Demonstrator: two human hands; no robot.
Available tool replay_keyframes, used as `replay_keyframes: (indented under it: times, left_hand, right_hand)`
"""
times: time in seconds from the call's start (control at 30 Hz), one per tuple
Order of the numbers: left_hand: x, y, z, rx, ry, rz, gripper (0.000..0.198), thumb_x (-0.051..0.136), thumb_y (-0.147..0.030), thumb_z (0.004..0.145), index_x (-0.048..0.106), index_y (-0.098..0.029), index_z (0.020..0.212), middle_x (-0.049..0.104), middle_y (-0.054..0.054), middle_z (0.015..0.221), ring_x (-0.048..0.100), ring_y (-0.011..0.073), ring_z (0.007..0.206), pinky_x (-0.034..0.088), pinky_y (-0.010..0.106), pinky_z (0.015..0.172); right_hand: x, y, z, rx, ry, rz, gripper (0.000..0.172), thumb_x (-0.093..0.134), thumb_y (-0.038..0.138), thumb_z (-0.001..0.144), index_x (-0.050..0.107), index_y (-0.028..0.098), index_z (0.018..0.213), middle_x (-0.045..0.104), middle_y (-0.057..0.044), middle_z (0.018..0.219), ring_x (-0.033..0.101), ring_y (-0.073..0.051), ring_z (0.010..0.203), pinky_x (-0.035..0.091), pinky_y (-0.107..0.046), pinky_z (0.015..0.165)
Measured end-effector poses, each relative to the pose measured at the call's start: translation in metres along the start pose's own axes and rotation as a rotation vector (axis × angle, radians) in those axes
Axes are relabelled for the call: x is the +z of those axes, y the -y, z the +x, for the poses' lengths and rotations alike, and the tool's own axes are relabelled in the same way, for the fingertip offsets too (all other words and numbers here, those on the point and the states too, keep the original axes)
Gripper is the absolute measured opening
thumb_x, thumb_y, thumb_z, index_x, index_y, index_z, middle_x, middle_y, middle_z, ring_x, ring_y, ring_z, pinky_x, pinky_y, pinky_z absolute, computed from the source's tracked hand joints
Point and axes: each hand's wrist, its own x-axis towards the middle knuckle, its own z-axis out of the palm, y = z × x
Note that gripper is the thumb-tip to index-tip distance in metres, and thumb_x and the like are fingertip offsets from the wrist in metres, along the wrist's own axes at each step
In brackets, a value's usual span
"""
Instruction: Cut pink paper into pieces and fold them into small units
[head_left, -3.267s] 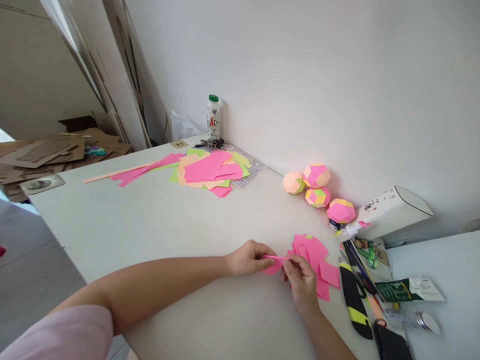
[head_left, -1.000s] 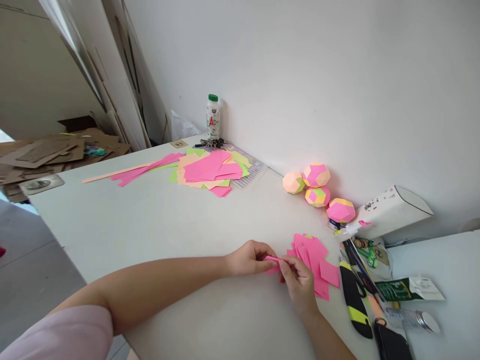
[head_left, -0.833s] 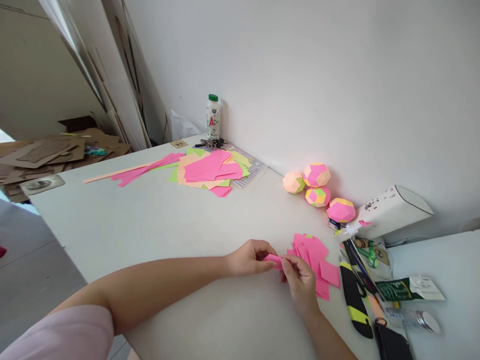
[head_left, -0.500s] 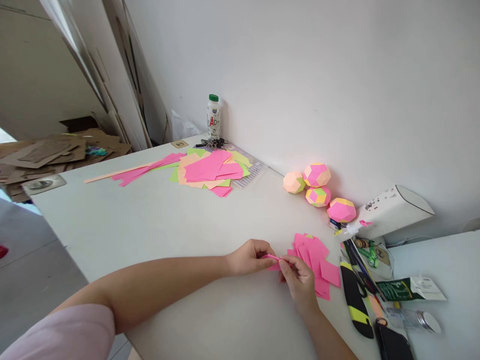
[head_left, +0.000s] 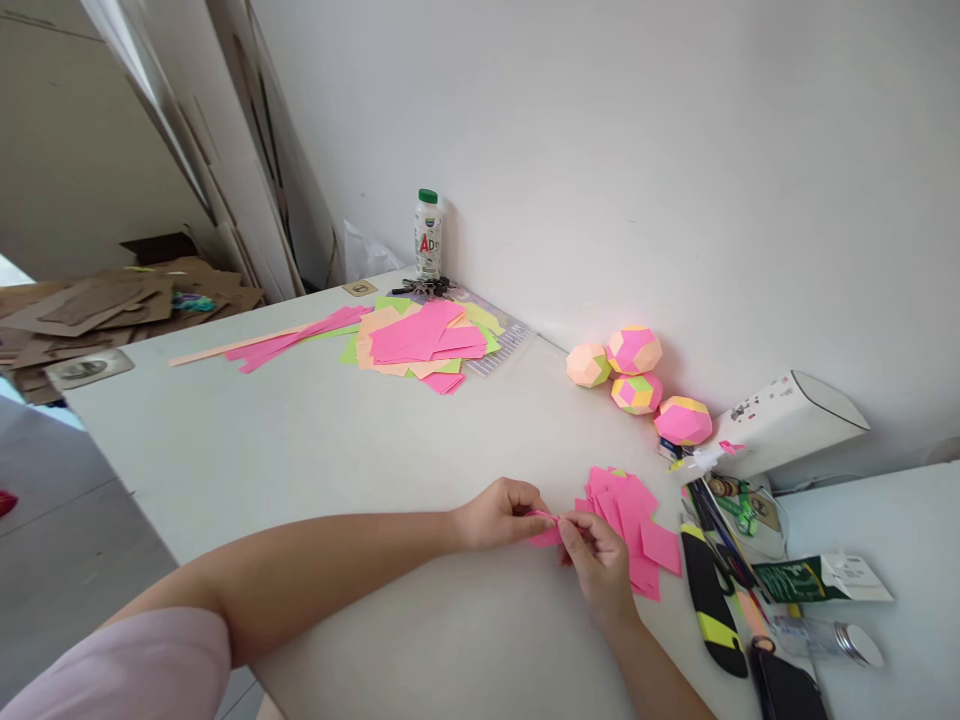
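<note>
Between my two hands is a small piece of pink paper (head_left: 547, 536), pinched from both sides. My left hand (head_left: 504, 514) grips its left part between thumb and fingers. At the right end, the thumb and fingertips of my right hand (head_left: 598, 560) are closed on the same paper, covering much of it. Just beyond and to the right of my right hand lies a loose pile of pink paper pieces (head_left: 630, 510), spread on the white table (head_left: 360, 440).
Colourful faceted paper balls (head_left: 634, 350) rest by the wall. Paper sheets and strips (head_left: 420, 335) lie farther back near a bottle (head_left: 427, 235) and keys (head_left: 424, 287). On the right are a black-and-yellow cutter (head_left: 709, 600), a green tube (head_left: 795, 580) and a clear jar (head_left: 825, 640).
Both hands stay in nearly the same place on the pink paper. The paper's visible part has shifted slightly between the fingers.
</note>
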Motion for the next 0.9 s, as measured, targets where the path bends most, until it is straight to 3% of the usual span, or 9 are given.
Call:
replay_keyframes:
  times: [0.53,0.73,0.9]
  left_hand:
    - [-0.0014,-0.0004,0.0003,0.066,0.028,-0.009,0.028,0.06,-0.036,0.081,0.067,-0.012,0.07,0.047,-0.003,0.057,0.042,0.0069,0.051,0.033,0.02,0.047]
    - [-0.0015,-0.0028,-0.0028,0.053,-0.001,0.032,0.026,0.053,-0.027,0.082,0.06,-0.012,0.062,0.048,-0.002,0.057,0.045,0.0086,0.054,0.036,0.02,0.05]
    - [-0.0018,-0.0037,-0.0025,-0.004,-0.053,-0.068,0.022,0.051,-0.028,0.079,0.054,-0.014,0.063,0.047,-0.003,0.053,0.041,0.0079,0.048,0.034,0.021,0.046]
  right_hand:
    - [-0.0001,-0.0024,0.0003,0.009,0.001,-0.009,0.022,0.062,0.04,0.083,0.065,0.018,0.08,0.056,0.002,0.055,0.054,-0.013,0.048,0.046,-0.023,0.047]
    - [-0.0005,-0.0018,-0.0007,0.026,0.002,-0.02,0.023,0.062,0.04,0.083,0.065,0.018,0.08,0.056,0.002,0.056,0.054,-0.013,0.049,0.046,-0.023,0.048]
    - [-0.0003,0.0011,-0.0009,0.038,-0.008,-0.021,0.025,0.062,0.041,0.082,0.065,0.017,0.077,0.055,0.002,0.054,0.053,-0.013,0.048,0.046,-0.023,0.047]
